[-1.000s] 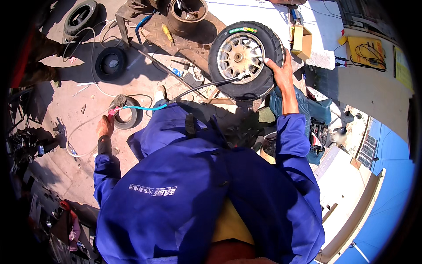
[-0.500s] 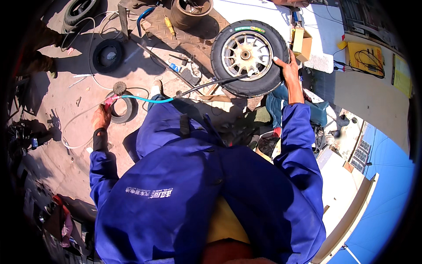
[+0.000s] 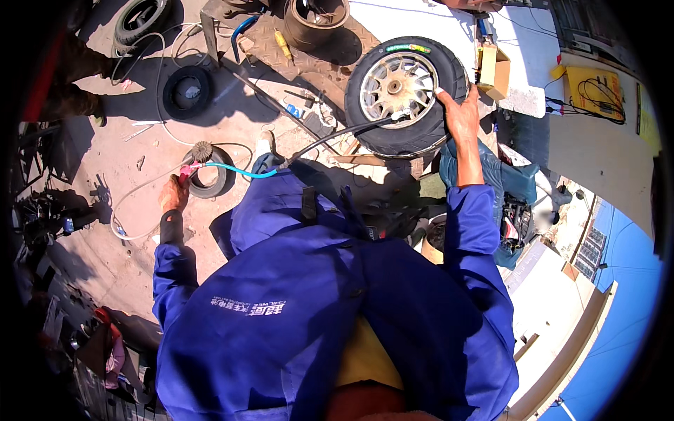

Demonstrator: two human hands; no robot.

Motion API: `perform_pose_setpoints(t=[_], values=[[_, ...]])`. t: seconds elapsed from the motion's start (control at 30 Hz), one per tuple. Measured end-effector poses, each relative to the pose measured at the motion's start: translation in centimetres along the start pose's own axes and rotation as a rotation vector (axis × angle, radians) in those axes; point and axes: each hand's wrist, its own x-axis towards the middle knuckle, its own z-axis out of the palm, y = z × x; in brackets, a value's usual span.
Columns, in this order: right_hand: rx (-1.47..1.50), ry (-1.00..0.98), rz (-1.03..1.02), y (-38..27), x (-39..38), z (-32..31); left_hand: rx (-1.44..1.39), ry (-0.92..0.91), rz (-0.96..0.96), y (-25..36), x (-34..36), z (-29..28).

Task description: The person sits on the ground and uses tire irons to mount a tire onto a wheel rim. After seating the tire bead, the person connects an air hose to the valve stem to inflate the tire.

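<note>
My left hand [image 3: 174, 195] is closed round the pink-red grip of a tire inflator gun [image 3: 189, 170], which has a round grey gauge-like part [image 3: 202, 151] on top. A bright blue hose [image 3: 242, 172] runs from the gun into a black hose [image 3: 330, 137]. The black hose ends at the lower rim of a spoked wheel with a black tire [image 3: 395, 86]. My right hand [image 3: 461, 118] grips that tire at its right edge, thumb on the sidewall and fingers partly hidden behind it. The wheel stands tilted, its spoked face toward me.
Two loose tires [image 3: 187, 92] [image 3: 140, 24] and a small tire [image 3: 210, 184] lie on the ground at left. A metal pot [image 3: 316, 24] and a yellow-handled tool [image 3: 283, 46] sit beyond. A cardboard box [image 3: 495, 70] stands right of the wheel. Another person's legs [image 3: 77, 102] are at far left.
The whole view has shifted, so most surroundings appear farther right and slightly lower. The wheel looks a little more tilted. Both hands keep their holds, and the hose end stays at the rim.
</note>
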Motion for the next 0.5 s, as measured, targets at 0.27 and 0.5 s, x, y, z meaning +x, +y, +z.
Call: perform_pose_setpoints(t=[0.27,0.5], values=[[0.365,0.199,-0.430,-4.2,-6.7,2.6,0.153,-0.079,-0.020,0.0,-0.7,-4.1],[0.315,0.447,-0.502,-8.3,-6.2,6.4,0.370,-0.065,0.001,1.6,0.1,-8.1]])
